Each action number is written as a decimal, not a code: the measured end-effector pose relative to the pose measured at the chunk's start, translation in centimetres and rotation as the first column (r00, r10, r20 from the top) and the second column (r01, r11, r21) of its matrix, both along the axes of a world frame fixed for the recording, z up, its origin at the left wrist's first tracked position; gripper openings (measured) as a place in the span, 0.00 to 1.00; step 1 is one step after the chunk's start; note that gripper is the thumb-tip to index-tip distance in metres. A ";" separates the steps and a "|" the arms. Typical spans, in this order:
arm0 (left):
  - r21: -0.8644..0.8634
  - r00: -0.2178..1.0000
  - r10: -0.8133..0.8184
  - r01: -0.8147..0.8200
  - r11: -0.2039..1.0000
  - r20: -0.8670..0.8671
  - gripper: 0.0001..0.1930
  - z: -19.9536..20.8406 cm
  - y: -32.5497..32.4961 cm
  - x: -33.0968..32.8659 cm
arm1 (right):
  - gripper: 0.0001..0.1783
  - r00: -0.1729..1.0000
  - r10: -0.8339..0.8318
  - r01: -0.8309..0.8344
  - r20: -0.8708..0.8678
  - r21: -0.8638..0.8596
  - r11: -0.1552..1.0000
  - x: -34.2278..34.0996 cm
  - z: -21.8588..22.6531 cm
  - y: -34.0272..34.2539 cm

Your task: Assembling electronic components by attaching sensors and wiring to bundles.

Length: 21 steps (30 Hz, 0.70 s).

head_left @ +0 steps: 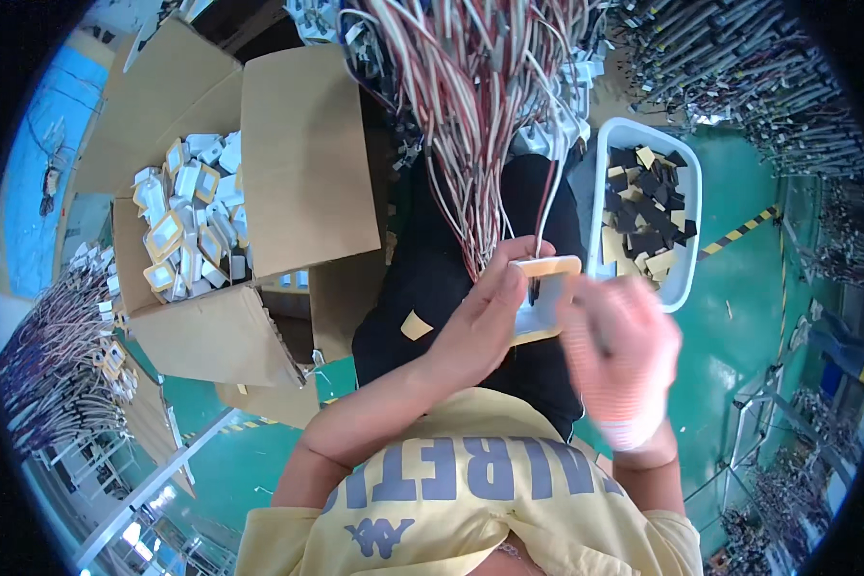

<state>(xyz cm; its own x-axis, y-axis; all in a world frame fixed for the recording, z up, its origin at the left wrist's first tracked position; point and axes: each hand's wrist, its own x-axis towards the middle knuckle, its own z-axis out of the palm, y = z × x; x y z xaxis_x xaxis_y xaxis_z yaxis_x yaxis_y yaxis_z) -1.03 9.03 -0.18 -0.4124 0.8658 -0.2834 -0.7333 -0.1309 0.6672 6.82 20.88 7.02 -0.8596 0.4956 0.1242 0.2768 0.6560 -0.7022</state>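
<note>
The bare left hand (485, 307) is pinching a flat white, tan-edged rectangular module (545, 293), its long axis running upright below the red-and-white wire bundle (470, 96); the blurred, gloved right hand (619, 350) is touching it, grip unclear.

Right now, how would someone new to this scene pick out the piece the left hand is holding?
Follow the hanging bundle of red and white wires down to the lap. There the left hand pinches a small flat square part with a tan rim and pale face, wired to the bundle, unlike the loose ones in the cardboard box.

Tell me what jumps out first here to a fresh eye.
A thick bundle of red and white wires hangs down at top centre onto the lap. Just below it, the left hand holds a small flat white part while the gloved right hand blurs beside it. An open cardboard box of white parts sits left.
</note>
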 end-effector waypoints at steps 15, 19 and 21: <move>-0.170 0.828 -0.034 -0.075 0.983 -0.560 0.28 -0.1 2.2 -4.1 | 0.18 0.901 0.430 -0.030 -0.065 -0.996 -0.087 1.7 -4.2 1.9; 0.073 0.679 0.313 -0.358 0.931 -0.664 0.28 0.3 -0.4 -3.5 | 0.16 0.990 0.087 -0.105 -0.112 -0.992 -0.076 0.5 -4.2 1.1; 0.094 0.732 0.270 -0.272 0.958 -0.626 0.26 2.4 -3.7 -1.8 | 0.14 0.995 -0.006 -0.104 -0.104 -0.994 -0.032 -0.1 -3.6 0.3</move>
<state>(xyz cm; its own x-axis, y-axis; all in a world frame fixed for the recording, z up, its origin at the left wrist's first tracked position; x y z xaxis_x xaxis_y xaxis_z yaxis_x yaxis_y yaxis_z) -2.88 5.34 2.23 -0.7148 0.6890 0.1199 -0.0845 -0.2553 0.9632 6.68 21.14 3.46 -0.9061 0.1138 -0.4074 0.2050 -0.7243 -0.6583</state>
